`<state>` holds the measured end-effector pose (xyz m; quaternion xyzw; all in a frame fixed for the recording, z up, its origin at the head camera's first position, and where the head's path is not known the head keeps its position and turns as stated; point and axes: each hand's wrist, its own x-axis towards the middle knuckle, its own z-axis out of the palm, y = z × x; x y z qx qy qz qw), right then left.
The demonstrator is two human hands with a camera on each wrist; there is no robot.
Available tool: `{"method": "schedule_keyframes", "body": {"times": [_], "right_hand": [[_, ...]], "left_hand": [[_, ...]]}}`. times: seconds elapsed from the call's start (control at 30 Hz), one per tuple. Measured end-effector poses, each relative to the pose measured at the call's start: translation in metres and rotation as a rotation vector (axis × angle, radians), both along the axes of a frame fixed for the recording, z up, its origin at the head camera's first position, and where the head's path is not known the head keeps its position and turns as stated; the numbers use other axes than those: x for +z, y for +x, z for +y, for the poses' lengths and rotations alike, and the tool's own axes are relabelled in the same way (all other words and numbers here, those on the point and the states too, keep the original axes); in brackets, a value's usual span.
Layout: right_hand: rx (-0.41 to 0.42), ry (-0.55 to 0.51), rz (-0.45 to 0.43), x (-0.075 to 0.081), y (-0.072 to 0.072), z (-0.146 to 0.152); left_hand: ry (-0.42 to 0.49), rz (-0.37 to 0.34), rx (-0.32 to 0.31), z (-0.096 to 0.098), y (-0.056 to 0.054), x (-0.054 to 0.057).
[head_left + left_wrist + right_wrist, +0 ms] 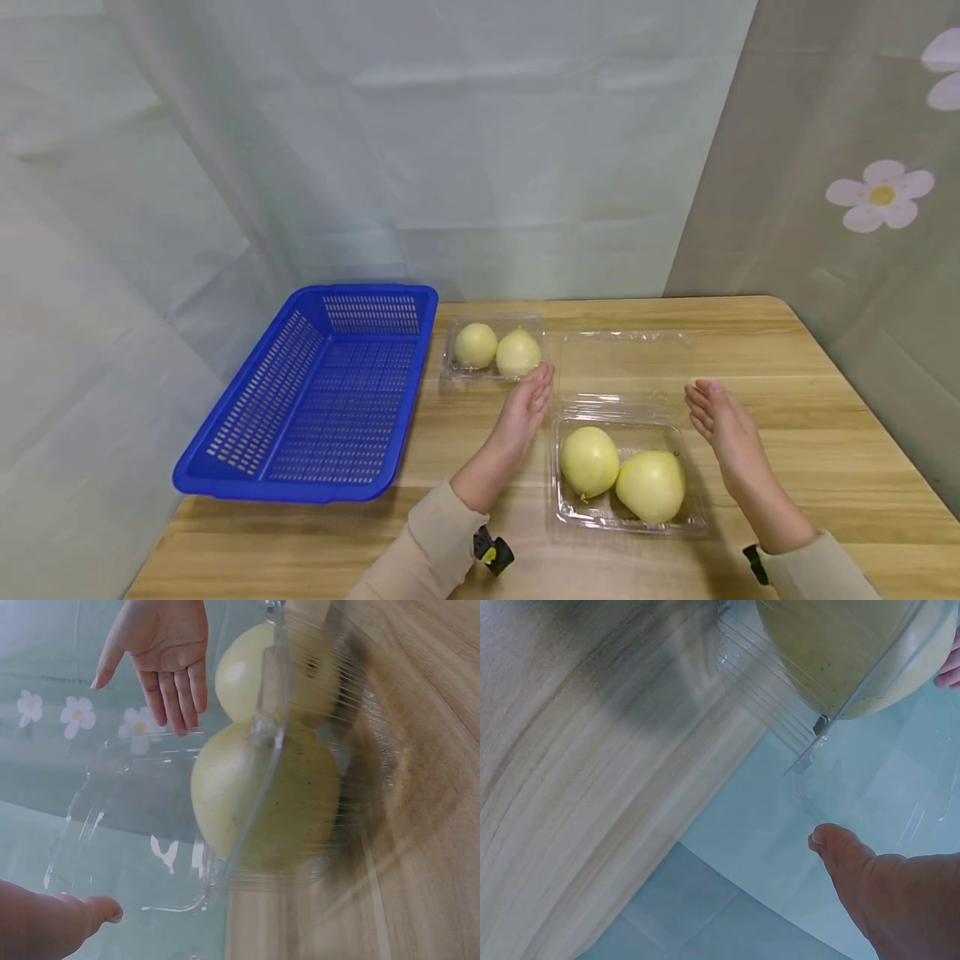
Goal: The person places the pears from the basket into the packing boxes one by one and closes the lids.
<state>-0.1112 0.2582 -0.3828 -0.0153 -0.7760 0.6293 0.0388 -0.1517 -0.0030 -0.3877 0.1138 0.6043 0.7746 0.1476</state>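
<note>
Two pale yellow-green round fruits (589, 462) lie side by side in a clear plastic clamshell box (627, 525). Its transparent lid (626, 367) is folded back flat on the far side. To the left of this box is my left hand (519, 410), fingers straight, holding nothing. My right hand (729, 433) is on the other side, fingers extended and also free of any object. In the left wrist view the right palm (169, 649) faces across the box. The right wrist view shows the thumb (847, 855) near the box edge.
Another clear box (450, 367) with two similar fruits (476, 345) stands farther back, just beyond the left fingertips. A blue slatted basket (405, 417) sits at the left of the wooden table (817, 433). Pale curtains (487, 150) hang behind the table.
</note>
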Motion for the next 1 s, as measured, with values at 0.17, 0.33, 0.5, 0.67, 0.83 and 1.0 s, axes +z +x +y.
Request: {"method": "schedule_keyframes", "body": {"times": [0.17,0.33,0.5,0.67,0.83,1.0], "right_hand": [[0.011,-0.013,0.032,0.002,0.002,0.001],[-0.007,0.006,0.088,0.003,0.005,-0.001],[0.000,0.141,0.121,0.008,0.009,-0.002],[-0.003,0.228,0.149,0.010,0.015,-0.001],[-0.010,0.227,0.168,0.009,0.020,0.001],[0.005,0.239,0.169,0.008,0.026,0.003]], "left_hand": [[0.009,0.011,-0.012,-0.002,0.003,0.004],[0.014,0.027,-0.026,-0.004,0.006,0.009],[-0.014,0.046,-0.043,-0.007,0.010,0.013],[-0.040,0.046,-0.060,-0.010,0.016,0.015],[-0.069,0.034,-0.061,-0.013,0.024,0.019],[-0.108,0.013,-0.070,-0.015,0.034,0.024]]}}
